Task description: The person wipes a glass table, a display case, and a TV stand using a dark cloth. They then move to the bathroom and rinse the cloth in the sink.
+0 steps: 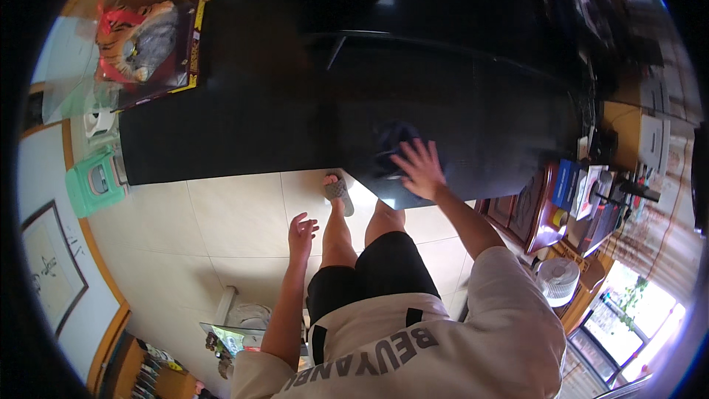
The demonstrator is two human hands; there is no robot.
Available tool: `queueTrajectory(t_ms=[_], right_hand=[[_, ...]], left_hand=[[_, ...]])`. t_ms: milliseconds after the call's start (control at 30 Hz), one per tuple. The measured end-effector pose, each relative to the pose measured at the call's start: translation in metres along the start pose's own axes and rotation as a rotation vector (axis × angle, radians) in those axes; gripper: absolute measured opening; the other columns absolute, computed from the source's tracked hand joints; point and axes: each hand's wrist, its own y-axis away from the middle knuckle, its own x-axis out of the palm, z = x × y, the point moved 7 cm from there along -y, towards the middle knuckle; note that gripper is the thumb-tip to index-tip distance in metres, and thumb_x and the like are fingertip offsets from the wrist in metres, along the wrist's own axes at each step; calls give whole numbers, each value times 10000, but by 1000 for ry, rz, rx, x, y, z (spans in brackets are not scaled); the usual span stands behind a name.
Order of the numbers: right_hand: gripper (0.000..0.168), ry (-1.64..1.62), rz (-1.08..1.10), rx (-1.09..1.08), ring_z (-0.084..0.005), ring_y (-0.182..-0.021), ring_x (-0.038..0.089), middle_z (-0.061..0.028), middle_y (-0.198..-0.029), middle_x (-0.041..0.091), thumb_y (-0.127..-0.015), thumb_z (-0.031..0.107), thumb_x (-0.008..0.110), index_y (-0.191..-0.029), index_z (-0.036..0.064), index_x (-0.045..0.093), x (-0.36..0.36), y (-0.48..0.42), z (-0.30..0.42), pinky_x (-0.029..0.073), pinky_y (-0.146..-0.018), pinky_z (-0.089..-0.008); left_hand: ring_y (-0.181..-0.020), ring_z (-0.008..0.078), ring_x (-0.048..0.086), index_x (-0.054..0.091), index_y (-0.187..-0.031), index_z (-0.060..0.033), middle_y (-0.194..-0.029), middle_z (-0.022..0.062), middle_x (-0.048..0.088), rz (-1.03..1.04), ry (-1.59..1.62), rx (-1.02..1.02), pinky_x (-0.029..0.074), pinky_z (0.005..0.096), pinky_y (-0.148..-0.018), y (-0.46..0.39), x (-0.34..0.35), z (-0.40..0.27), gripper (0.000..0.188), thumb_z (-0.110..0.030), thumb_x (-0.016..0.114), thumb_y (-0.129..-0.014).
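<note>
My right hand (422,170) lies flat on a dark blue cloth (394,141), its fingers spread and none seen curled around it. The palm hides part of the cloth. Both are on the black tabletop (266,133), close to its angled front edge. My left hand (302,235) hangs in the air over the tiled floor, apart from the table. Its fingers are loosely bent and apart, with nothing in them.
A clear-covered box with an orange striped plush toy (113,39) stands at the table's left end. Below it is a mint-green plastic box (91,185). At right are a dark wood cabinet (532,208), books (566,183), yellow tape (560,218) and a white fan (558,280).
</note>
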Motion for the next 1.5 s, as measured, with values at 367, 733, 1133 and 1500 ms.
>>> queueTrajectory(t_ms=[367, 733, 1133, 1500], right_hand=[[688, -249, -589, 845, -416, -1401, 231, -148, -1526, 277, -786, 157, 672, -1420, 183, 405, 15, 38, -22, 152, -1101, -655], [733, -451, -388, 596, -332, -1439, 202, -99, -1540, 284, -776, 287, 712, -1436, 230, 397, 35, 100, -60, 112, -1145, -611], [630, -293, -751, 1540, -438, -1420, 170, -184, -1547, 228, -911, 310, 493, -1487, 144, 298, 73, 201, -340, 98, -1093, -676], [627, -284, -661, -174, -245, -1435, 227, -61, -1518, 329, -835, 422, 583, -1413, 227, 439, -42, -69, -209, 115, -1171, -547]], left_hand=[[-904, 222, 676, 471, -1251, -70, -1050, 134, 667, 21, -145, -188, 520, 340, -720, -17, -1, 9, 331, -212, 517, -956], [-975, 248, 651, 440, -1283, -64, -1106, 153, 637, 189, -389, -100, 509, 369, -821, -22, 89, -52, 392, -224, 540, -940], [-1273, 400, 390, 185, -1472, 16, -1398, 266, 322, -115, -1143, 822, 396, 467, -1018, -17, 230, -162, 758, -36, 592, -834], [-1417, 512, -55, -135, -1473, 17, -1513, 329, -164, -90, -1693, 304, 111, 622, -1121, -71, 343, -143, 1157, -100, 696, -676]])
